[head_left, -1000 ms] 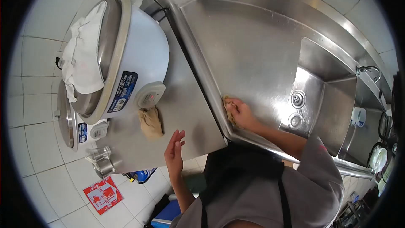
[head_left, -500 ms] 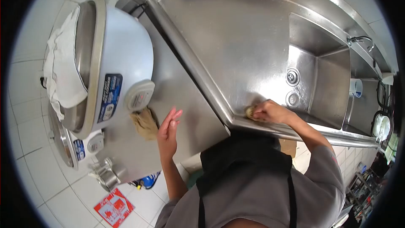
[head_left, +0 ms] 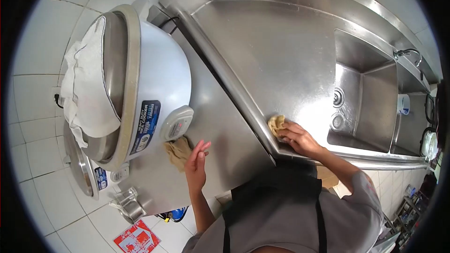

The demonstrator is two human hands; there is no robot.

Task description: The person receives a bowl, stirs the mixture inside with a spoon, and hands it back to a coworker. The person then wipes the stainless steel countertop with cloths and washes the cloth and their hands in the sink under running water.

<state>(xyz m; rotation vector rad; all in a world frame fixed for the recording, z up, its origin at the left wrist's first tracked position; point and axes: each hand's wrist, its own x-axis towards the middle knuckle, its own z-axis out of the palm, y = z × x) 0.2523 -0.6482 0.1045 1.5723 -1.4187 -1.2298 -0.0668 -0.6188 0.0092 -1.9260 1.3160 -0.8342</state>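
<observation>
My right hand (head_left: 300, 139) is closed on a crumpled yellowish cloth (head_left: 277, 125), pressed to the steel drainboard (head_left: 262, 61) beside its raised left rim. My left hand (head_left: 196, 164) hovers over the lower steel counter (head_left: 220, 140), holding nothing, its fingers stretched out. Just left of it, a folded brown cloth (head_left: 177, 153) lies on that counter, against the front of a large white rice cooker (head_left: 164, 65).
A white towel (head_left: 89, 84) drapes over the cooker's lid. Metal cups (head_left: 129, 204) stand near the counter's lower corner. Right of the drainboard is a sink (head_left: 375, 107) with a faucet (head_left: 408, 54). A smaller cooker (head_left: 84, 159) stands below the large one.
My right hand and the yellowish cloth have moved left and slightly up along the drainboard's rim. The whole view has shifted a little; my left hand stays open near the brown cloth.
</observation>
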